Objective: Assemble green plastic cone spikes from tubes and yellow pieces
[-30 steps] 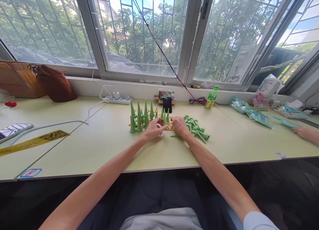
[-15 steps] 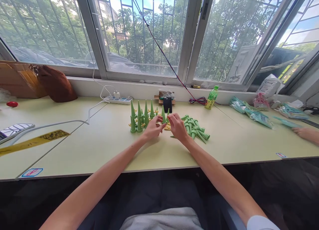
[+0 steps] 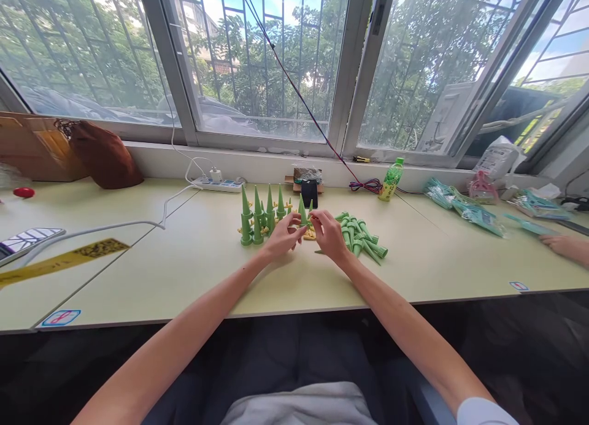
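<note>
Both of my hands meet over the middle of the table. My left hand [image 3: 284,236] is closed with its fingertips round a green cone-shaped spike [image 3: 302,211], which points upward. Beside it, my right hand [image 3: 328,235] is pinched at the spike's right side; whatever its fingertips hold is hidden. Left of my hands, several green spikes [image 3: 246,227] stand upright in rows, with small yellow pieces sticking out of them. Under and between the hands lie small yellow parts [image 3: 310,235]. A heap of loose green spikes [image 3: 361,235] lies right of my right hand.
Behind the spikes are a dark phone-like object [image 3: 310,195], a power strip [image 3: 221,184] and a green drink bottle [image 3: 391,181]. A white cable [image 3: 138,224] crosses the table's left side. Packaged items [image 3: 473,213] lie right, near another person's hand [image 3: 565,247].
Almost nothing differs. Both hands stay at the spike, with only slight finger movement.
</note>
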Tool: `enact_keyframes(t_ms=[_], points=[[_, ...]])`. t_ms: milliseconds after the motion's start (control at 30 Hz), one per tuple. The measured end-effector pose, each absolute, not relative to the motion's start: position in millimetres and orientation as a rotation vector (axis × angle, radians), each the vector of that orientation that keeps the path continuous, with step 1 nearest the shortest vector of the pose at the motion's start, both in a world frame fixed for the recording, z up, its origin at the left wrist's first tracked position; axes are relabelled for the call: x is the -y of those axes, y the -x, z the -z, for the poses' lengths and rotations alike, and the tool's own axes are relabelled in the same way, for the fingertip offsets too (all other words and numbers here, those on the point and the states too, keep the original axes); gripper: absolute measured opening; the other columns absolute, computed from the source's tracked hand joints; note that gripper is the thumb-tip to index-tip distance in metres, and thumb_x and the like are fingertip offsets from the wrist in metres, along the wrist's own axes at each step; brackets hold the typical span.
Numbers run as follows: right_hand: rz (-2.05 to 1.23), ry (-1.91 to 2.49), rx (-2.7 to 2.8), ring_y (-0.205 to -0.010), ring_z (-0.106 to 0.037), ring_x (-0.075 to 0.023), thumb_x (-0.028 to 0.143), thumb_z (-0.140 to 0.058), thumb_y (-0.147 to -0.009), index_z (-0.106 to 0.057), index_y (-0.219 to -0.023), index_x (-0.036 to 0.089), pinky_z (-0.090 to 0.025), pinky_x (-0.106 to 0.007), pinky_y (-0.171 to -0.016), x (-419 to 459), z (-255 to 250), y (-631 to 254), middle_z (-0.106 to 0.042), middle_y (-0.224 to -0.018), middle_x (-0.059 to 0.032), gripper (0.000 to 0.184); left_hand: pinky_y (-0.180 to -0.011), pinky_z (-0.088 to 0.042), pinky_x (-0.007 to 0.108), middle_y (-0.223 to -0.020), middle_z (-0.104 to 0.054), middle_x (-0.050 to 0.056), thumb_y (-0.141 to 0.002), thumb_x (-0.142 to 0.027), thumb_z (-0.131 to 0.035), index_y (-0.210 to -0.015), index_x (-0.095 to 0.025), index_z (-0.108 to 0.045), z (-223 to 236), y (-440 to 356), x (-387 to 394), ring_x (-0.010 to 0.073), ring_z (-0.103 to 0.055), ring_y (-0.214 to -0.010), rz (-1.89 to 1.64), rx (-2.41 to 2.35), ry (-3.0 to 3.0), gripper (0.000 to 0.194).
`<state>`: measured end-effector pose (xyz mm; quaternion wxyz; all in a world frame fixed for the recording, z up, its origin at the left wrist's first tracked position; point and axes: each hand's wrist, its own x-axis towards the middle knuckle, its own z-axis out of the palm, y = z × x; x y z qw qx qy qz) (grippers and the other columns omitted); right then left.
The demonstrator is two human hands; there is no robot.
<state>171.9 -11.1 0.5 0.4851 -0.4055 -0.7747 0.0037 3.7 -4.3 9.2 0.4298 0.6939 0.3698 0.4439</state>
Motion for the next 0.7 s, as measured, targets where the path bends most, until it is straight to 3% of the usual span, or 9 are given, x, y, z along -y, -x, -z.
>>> enact_keyframes(t_ms=[700], points=[[-0.002, 1.015, 1.902, -0.097, -0.060, -0.0178, 0.023, -0.035, -0.101, -0.059, -0.112, 0.018, -0.047, -0.027, -0.085, 9.0, 0.7, -174.4, -0.064, -0.107, -0.0108, 0.027, -0.039, -0.044, 0.020, -0.092, -0.062, 0.006, -0.080, -0.046, -0.071, -0.113, -0.015, -0.053, -9.6, -1.6, 3.9, 0.0095, -0.058, -0.057, -1.079, -0.875, -1.736, 0.048]])
